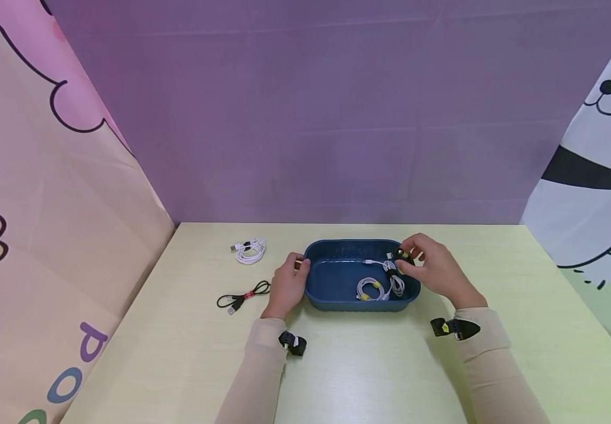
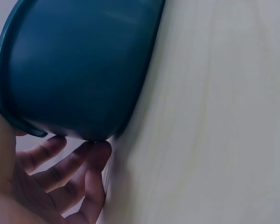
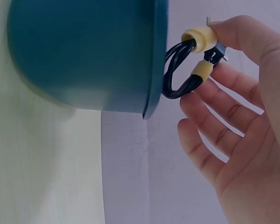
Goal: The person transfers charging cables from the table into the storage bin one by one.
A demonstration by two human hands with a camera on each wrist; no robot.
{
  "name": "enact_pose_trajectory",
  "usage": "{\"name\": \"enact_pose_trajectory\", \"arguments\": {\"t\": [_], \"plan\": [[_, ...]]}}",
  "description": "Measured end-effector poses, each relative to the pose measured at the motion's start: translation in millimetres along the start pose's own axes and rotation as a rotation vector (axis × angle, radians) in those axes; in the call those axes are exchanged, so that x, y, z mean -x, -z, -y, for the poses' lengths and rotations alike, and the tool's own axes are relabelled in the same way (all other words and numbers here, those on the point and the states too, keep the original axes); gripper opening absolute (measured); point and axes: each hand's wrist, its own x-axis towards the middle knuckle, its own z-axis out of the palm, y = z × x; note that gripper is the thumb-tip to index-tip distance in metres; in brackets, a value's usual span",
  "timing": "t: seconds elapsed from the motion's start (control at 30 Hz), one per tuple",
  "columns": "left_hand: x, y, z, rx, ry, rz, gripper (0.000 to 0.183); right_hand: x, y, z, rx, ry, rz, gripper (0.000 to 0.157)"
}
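A dark blue plastic basin (image 1: 337, 277) stands on the table, two bundled white cables inside it: a coil with yellow ties (image 1: 371, 290) and one with a black tie (image 1: 396, 285). My left hand (image 1: 287, 285) grips the basin's left end, thumb at the rim and fingertips against the outer wall, as the left wrist view shows with the hand (image 2: 60, 182) below the basin (image 2: 79, 70). At the right end, my right hand (image 1: 432, 268) pinches a coiled black cable (image 3: 179, 70) with yellow ties between thumb and fingers, right at the rim.
Left of the basin, a coiled white cable (image 1: 250, 251) lies toward the back of the table (image 1: 358, 365). Nearer lies a black cable (image 1: 244, 296) with a red tie, close to my left hand. A purple cloth backdrop (image 1: 310, 118) rises behind the table.
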Motion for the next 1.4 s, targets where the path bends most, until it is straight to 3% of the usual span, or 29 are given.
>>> {"name": "enact_pose_trajectory", "arguments": {"t": [0.3, 0.8, 1.4], "plan": [[0.8, 0.5, -1.2, 0.002, -0.009, 0.018, 0.036, -0.4, -0.8, -0.8, -0.006, 0.028, -0.014, 0.033], [0.3, 2.6, -1.2, -0.072, -0.036, -0.009, 0.037, -0.9, 0.4, -1.6, -0.008, 0.000, -0.006, 0.034], [1.4, 3.3, -2.3, -0.063, -0.029, 0.017, 0.042, -0.6, 2.4, -0.8, -0.016, -0.010, -0.003, 0.034]]}}
